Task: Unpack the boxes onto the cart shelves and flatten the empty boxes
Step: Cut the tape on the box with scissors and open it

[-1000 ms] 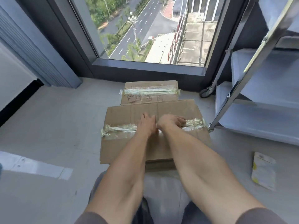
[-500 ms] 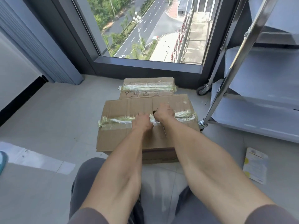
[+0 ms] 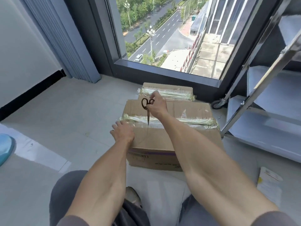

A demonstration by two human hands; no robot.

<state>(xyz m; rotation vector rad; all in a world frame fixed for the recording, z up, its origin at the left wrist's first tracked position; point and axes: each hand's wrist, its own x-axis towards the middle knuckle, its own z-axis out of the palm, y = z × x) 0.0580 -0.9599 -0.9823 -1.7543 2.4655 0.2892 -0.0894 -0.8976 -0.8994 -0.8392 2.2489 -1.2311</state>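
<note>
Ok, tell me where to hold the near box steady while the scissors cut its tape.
Press on the near box lid at its left end, coming from above on the person's side of the tape seam. The left hand already rests there, clear of the scissors, which the right hand holds point-down at the seam. The flat lid probably gives the firmest bracing there.

Bright daylight enters through the window at 12 o'clock. Floor evenly lit, shadows soft. Glare on the tape. Wide-angle bending at 3 and 9 o'clock; mild overall softness.
</note>
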